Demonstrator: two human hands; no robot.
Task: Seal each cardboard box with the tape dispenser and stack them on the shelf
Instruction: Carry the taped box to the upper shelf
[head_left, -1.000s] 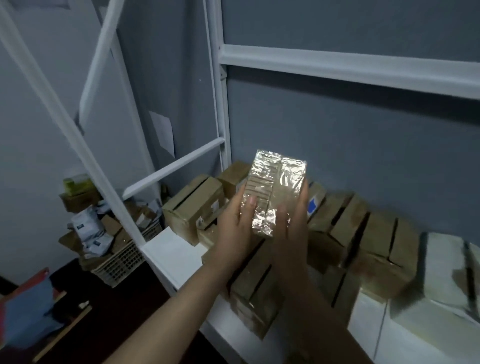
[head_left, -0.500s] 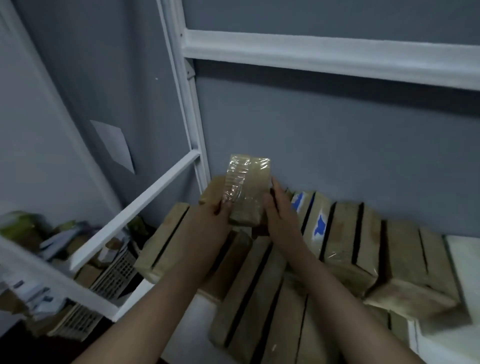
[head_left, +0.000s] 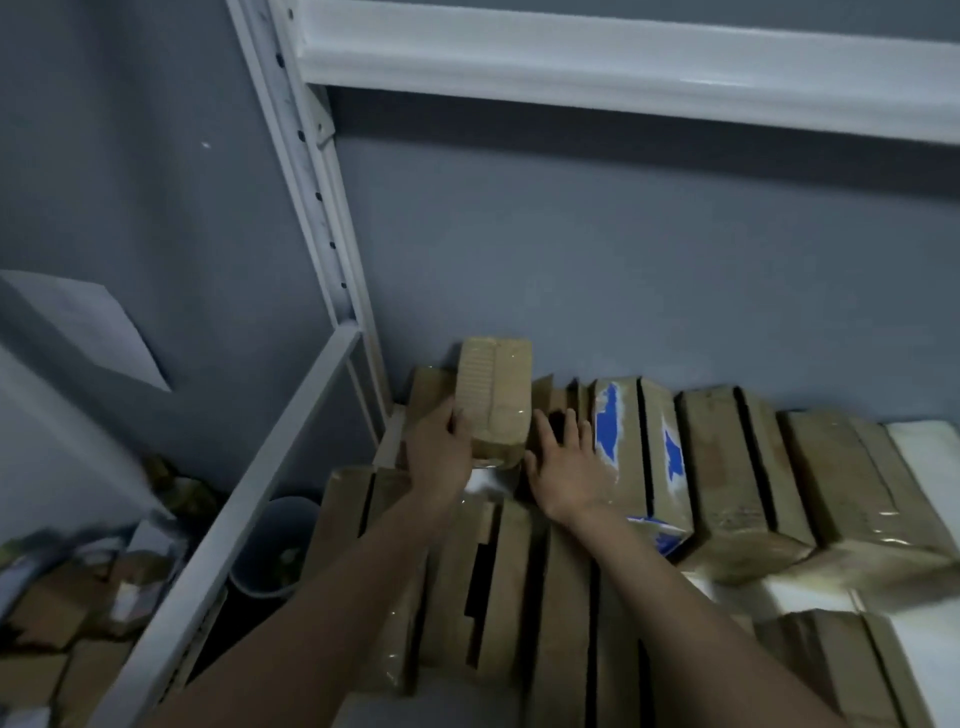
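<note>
On the white shelf (head_left: 623, 73), stacked boxes (head_left: 727, 467) filled the lower half of the frame along the grey wall. At center, a small taped box (head_left: 496, 400) stood upright at the stack's back left corner. It looked light and stiff, and its glossy tape was probably slick, so I judged the firm cardboard edges low down the safest hold. My left hand (head_left: 439, 457) gripped its lower left edge. My right hand (head_left: 569, 473), fingers spread flat, lay just beside its lower right corner; whether it touched, I cannot tell.
</note>
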